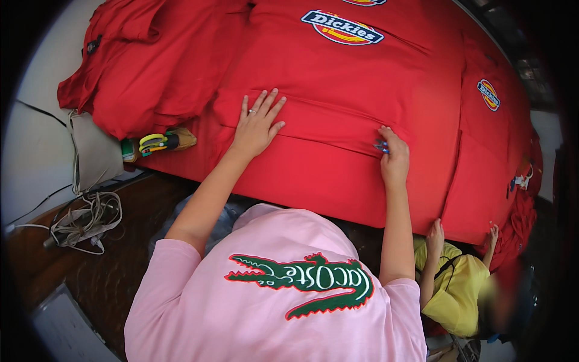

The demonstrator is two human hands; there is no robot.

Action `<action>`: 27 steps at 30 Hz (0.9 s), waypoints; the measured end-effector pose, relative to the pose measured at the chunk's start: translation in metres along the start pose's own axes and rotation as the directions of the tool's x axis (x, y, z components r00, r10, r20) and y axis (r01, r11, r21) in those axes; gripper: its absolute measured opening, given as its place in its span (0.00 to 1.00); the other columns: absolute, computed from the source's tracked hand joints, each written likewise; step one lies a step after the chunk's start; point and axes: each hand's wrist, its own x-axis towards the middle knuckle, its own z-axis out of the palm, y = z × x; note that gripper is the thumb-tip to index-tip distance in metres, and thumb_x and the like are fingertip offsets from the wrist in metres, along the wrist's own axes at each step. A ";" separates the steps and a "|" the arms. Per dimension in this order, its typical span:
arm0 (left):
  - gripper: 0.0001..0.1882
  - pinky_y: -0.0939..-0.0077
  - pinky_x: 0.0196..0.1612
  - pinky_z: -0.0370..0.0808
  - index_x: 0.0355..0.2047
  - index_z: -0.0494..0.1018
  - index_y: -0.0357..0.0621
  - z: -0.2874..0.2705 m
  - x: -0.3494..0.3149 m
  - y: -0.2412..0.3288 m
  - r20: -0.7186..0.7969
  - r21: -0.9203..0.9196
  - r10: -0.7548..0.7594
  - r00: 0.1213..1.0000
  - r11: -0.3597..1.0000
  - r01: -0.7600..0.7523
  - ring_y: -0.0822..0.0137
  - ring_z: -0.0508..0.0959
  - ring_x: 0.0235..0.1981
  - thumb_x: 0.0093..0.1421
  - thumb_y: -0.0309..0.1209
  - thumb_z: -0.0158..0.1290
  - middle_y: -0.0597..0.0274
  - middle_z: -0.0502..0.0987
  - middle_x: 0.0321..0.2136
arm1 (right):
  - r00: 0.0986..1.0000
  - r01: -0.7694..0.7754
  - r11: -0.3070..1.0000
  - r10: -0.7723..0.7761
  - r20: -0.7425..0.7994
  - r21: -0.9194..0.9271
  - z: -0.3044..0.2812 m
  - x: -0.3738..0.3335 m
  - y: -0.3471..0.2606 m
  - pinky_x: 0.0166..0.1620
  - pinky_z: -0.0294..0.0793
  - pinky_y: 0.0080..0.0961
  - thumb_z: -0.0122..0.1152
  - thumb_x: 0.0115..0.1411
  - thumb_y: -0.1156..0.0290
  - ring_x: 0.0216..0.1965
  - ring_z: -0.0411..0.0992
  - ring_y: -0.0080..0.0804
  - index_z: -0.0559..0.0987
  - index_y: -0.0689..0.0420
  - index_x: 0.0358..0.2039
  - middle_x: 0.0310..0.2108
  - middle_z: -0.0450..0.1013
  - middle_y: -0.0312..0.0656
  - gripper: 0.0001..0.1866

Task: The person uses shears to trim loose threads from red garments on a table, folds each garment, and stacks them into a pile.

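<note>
A red garment point(362, 78) with a stitched chest badge lies spread flat in front of me, its folded near edge running between my hands. My left hand point(259, 128) rests flat on that edge at its left part, fingers spread, a ring on one finger. Closed round a small blue tool point(381, 146) is my right hand point(395, 158), at the right part of the same edge. Most of the tool is hidden by the fingers, so its kind does not show. Beneath the garment is a red-covered table point(301, 178).
Red garments are heaped point(157, 78) at the far left. Yellow-handled scissors point(154, 142) sit in a holder by the table's left edge. Tangled cables point(90, 220) hang lower left. On the right, a person in yellow point(455, 289) has both hands at another badged red garment point(485, 151).
</note>
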 end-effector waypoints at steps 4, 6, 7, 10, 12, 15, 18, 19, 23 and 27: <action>0.21 0.47 0.72 0.55 0.59 0.75 0.49 -0.007 0.024 0.026 -0.151 -0.135 -0.008 0.988 0.991 -0.013 0.57 0.68 0.64 0.65 0.34 0.58 0.60 0.71 0.59 | 0.880 -0.302 0.910 0.381 -0.283 0.284 -0.027 0.018 0.012 0.51 0.75 0.30 0.53 0.62 0.86 0.44 0.76 0.34 0.84 0.56 0.46 0.44 0.80 0.42 0.18; 0.18 0.52 0.69 0.60 0.55 0.78 0.48 -0.008 0.044 0.043 -0.112 -0.253 0.072 0.991 0.962 -0.099 0.58 0.71 0.60 0.65 0.34 0.60 0.61 0.74 0.54 | 0.799 -0.407 0.817 0.535 -0.273 0.409 -0.025 0.018 0.047 0.46 0.74 0.25 0.53 0.68 0.79 0.42 0.76 0.30 0.84 0.58 0.44 0.40 0.78 0.43 0.12; 0.17 0.53 0.67 0.62 0.53 0.79 0.48 -0.002 0.051 0.052 -0.125 -0.288 0.100 0.987 0.949 -0.132 0.58 0.72 0.58 0.64 0.33 0.61 0.62 0.74 0.52 | 0.784 -0.441 0.768 0.581 -0.217 0.464 -0.023 0.017 0.066 0.47 0.74 0.26 0.54 0.68 0.78 0.42 0.76 0.31 0.84 0.58 0.44 0.40 0.78 0.44 0.11; 0.13 0.55 0.64 0.64 0.47 0.80 0.46 0.014 0.071 0.076 -0.151 -0.361 0.127 0.980 0.916 -0.174 0.58 0.73 0.54 0.62 0.33 0.62 0.63 0.75 0.47 | 0.779 -0.503 0.766 0.602 -0.173 0.401 -0.018 0.008 0.085 0.48 0.75 0.32 0.57 0.68 0.72 0.43 0.77 0.37 0.84 0.60 0.44 0.42 0.78 0.49 0.10; 0.12 0.56 0.64 0.64 0.44 0.80 0.46 0.021 0.081 0.086 -0.146 -0.391 0.084 0.986 0.910 -0.136 0.59 0.73 0.53 0.62 0.34 0.63 0.63 0.75 0.45 | 0.752 -0.575 0.786 0.617 -0.233 0.226 -0.017 0.000 0.096 0.49 0.75 0.37 0.60 0.67 0.69 0.44 0.77 0.42 0.83 0.60 0.45 0.43 0.78 0.51 0.11; 0.09 0.57 0.62 0.65 0.40 0.79 0.46 0.029 0.088 0.087 -0.092 -0.399 0.035 0.995 0.914 -0.069 0.59 0.74 0.51 0.62 0.34 0.63 0.65 0.74 0.44 | 0.679 -0.694 0.719 0.645 -0.351 -0.024 -0.025 -0.028 0.110 0.50 0.74 0.44 0.64 0.64 0.66 0.46 0.76 0.50 0.81 0.58 0.48 0.45 0.77 0.52 0.15; 0.09 0.58 0.60 0.65 0.37 0.78 0.46 0.031 0.088 0.087 -0.103 -0.415 0.014 0.995 0.908 -0.056 0.60 0.74 0.49 0.62 0.35 0.63 0.67 0.76 0.42 | 0.692 -0.695 0.711 0.620 -0.369 -0.109 -0.038 -0.049 0.105 0.52 0.72 0.46 0.66 0.62 0.65 0.49 0.74 0.52 0.80 0.56 0.51 0.47 0.76 0.50 0.18; 0.09 0.58 0.60 0.66 0.37 0.78 0.46 0.030 0.090 0.088 -0.099 -0.431 0.007 0.995 0.901 -0.050 0.60 0.75 0.48 0.62 0.35 0.63 0.67 0.77 0.42 | 0.716 -0.675 0.720 0.588 -0.376 -0.161 -0.042 -0.055 0.106 0.53 0.72 0.45 0.67 0.61 0.65 0.50 0.74 0.51 0.79 0.56 0.52 0.47 0.76 0.50 0.19; 0.09 0.59 0.58 0.68 0.37 0.78 0.47 0.025 0.098 0.089 -0.041 -0.458 -0.069 0.997 0.888 0.043 0.59 0.77 0.44 0.62 0.36 0.63 0.66 0.79 0.39 | 0.855 -0.419 0.867 0.277 -0.438 -0.269 -0.044 -0.047 0.099 0.57 0.70 0.45 0.69 0.59 0.67 0.54 0.71 0.49 0.79 0.54 0.54 0.50 0.75 0.49 0.21; 0.10 0.58 0.56 0.71 0.38 0.77 0.46 0.017 0.104 0.085 0.040 -0.482 -0.076 0.996 0.872 0.086 0.57 0.79 0.45 0.61 0.36 0.63 0.63 0.80 0.38 | 0.967 -0.124 0.992 0.129 -0.222 0.037 -0.040 0.001 0.081 0.60 0.70 0.43 0.68 0.57 0.73 0.55 0.71 0.48 0.78 0.54 0.57 0.52 0.75 0.48 0.25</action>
